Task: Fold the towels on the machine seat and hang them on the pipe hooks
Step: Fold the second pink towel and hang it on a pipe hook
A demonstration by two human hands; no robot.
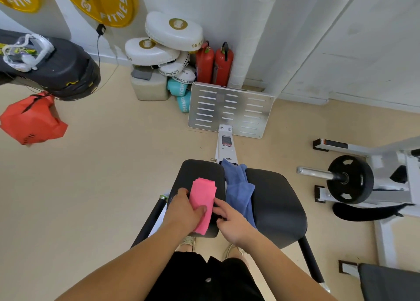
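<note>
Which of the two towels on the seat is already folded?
The pink towel, a neat narrow strip; the blue towel lies crumpled beside it.

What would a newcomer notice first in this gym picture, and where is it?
The bright pink towel lies folded on the left seat pad, the left hand and right hand touching it. Beside it a blue towel lies crumpled between the pads; yellow weight plates sit on the wall, upper left.

A pink terry towel (203,200), folded into a narrow strip, lay lengthwise on the left black padded seat cushion (200,169). A crumpled blue towel (238,187) draped beside it.
</note>
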